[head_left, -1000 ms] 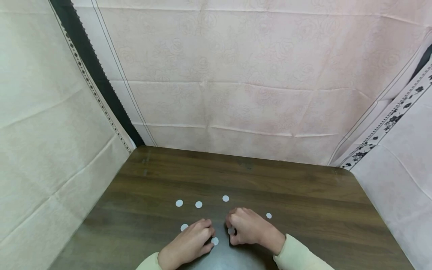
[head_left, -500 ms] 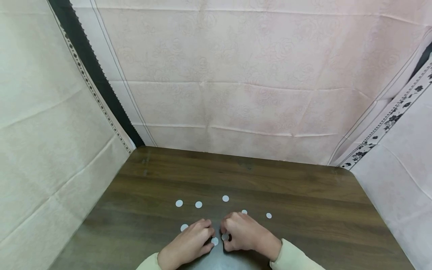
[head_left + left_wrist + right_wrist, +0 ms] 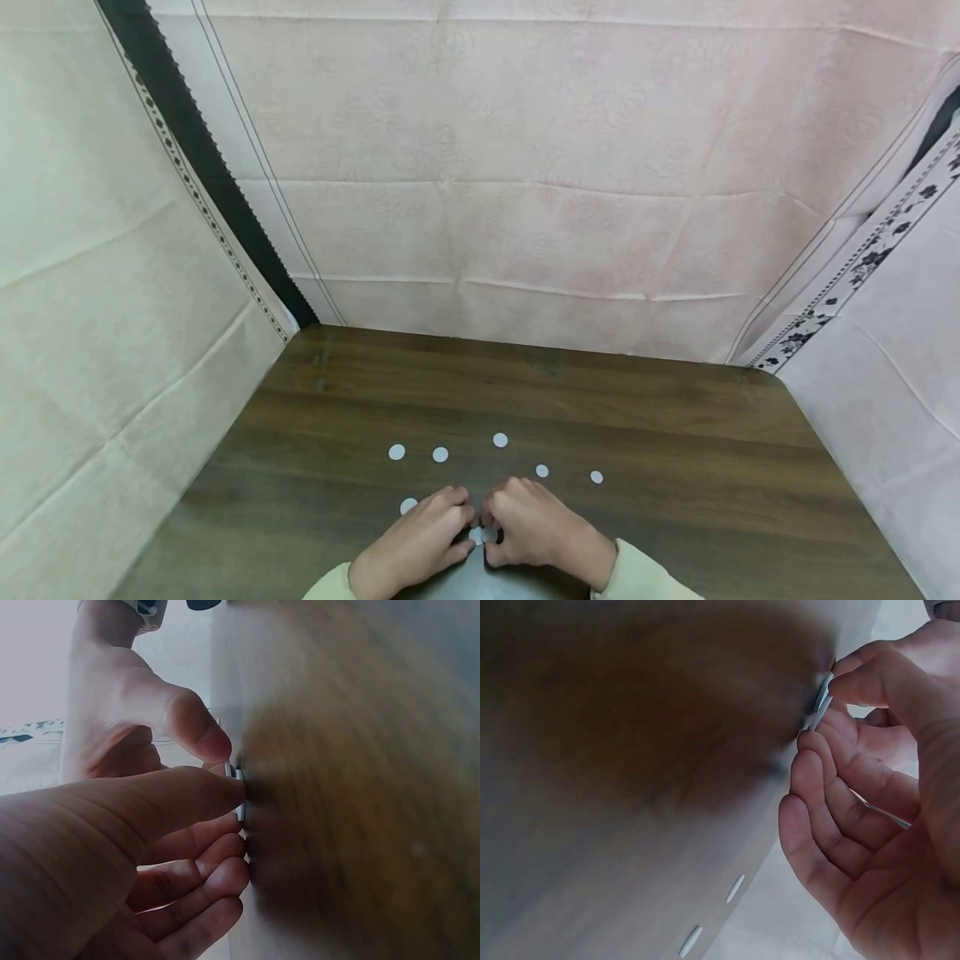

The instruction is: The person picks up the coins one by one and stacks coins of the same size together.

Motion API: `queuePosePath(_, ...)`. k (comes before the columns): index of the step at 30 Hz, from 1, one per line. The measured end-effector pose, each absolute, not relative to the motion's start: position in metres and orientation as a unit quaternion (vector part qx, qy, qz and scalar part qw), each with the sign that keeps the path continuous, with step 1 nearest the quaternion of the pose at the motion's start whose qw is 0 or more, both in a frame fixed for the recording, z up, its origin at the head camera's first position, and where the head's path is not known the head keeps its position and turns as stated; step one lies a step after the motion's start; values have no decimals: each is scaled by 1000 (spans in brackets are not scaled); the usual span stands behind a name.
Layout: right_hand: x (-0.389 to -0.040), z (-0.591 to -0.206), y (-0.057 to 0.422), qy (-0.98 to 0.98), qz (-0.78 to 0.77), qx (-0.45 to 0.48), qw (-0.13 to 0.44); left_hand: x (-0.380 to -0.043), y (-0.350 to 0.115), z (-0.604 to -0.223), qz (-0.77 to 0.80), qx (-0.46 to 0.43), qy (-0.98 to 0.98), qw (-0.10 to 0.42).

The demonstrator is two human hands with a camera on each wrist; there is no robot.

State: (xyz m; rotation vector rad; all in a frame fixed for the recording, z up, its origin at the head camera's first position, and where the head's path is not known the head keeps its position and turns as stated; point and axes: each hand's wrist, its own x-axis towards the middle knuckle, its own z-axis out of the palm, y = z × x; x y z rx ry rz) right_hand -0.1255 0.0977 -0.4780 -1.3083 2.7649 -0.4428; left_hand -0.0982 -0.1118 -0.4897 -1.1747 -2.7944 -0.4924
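Down on the near part of the counter (image 3: 660, 425), two hands are all but met at the fingertips! A white disc (image 3: 476, 536) is pinched low by the wood in the grip of the left hand (image 3: 418, 540), thumb to one side, fingers to the other. Right opposite, a second disc (image 3: 491, 535) is pinched in the grip of the right hand (image 3: 542, 527), thumb against fingers. Side by side they are held in that narrow gap; whether they touch cannot be told. A third disc (image 3: 407, 506) is partly covered by the left hand. Farther out, flat on the wood: a left-side pair of discs (image 3: 440, 454), a lone disc (image 3: 500, 440) farthest away, and a right-side pair of discs (image 3: 542, 471), one seen just past the right knuckles. Pale cloth (image 3: 487, 233) is hung behind.
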Motion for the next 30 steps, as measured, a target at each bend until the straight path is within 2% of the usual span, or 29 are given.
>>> queuePosePath(23, -116, -477, 87, 910, -167, -379, 19, -97, -113, -491, -161, -386, -907, 44)
queuePosePath(30, -115, -473, 87, 908, -178, -377, 34, -96, -113, -489, -166, -378, -910, 36)
